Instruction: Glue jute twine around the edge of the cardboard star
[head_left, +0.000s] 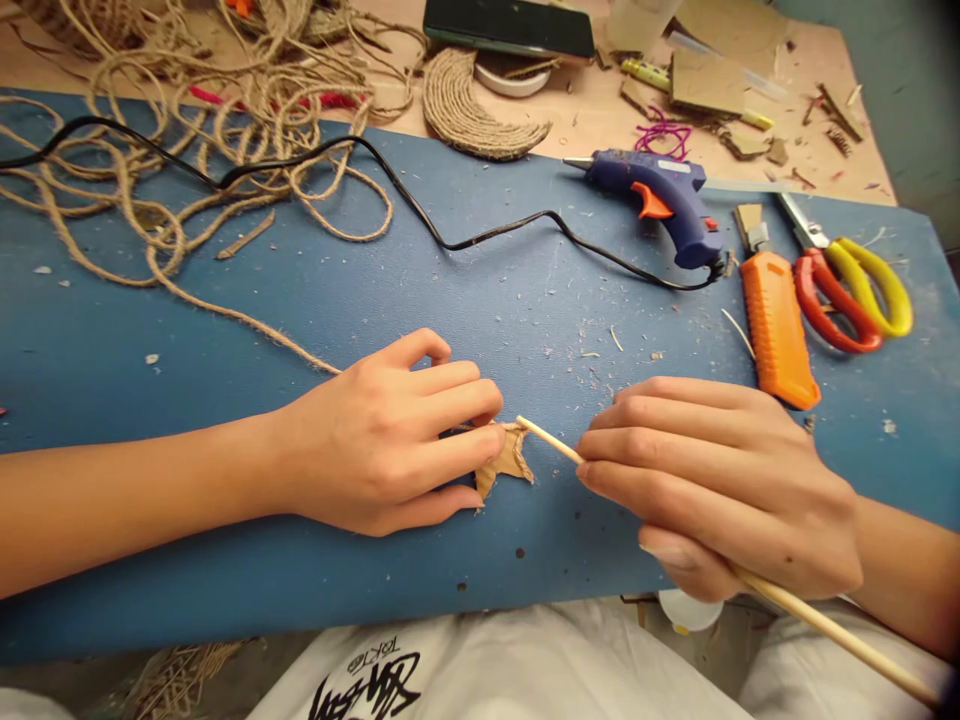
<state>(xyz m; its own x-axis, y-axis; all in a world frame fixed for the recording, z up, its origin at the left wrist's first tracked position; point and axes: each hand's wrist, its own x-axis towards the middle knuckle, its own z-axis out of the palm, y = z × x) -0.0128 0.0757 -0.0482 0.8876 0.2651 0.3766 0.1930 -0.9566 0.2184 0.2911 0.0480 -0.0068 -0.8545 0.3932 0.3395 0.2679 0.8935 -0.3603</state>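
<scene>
A small cardboard star lies on the blue tabletop, partly covered by the fingers of my left hand, which press and hold it. Jute twine runs from the pile at the upper left to under that hand, and a strand seems to lie along the star's upper edge. My right hand is closed around a thin wooden stick. The stick's tip is at the star's upper right point; whether it touches cannot be made out.
A tangled twine pile fills the upper left, with a black cord crossing to a blue glue gun. An orange cutter and scissors lie at right. A phone, a coiled twine piece and cardboard scraps sit behind.
</scene>
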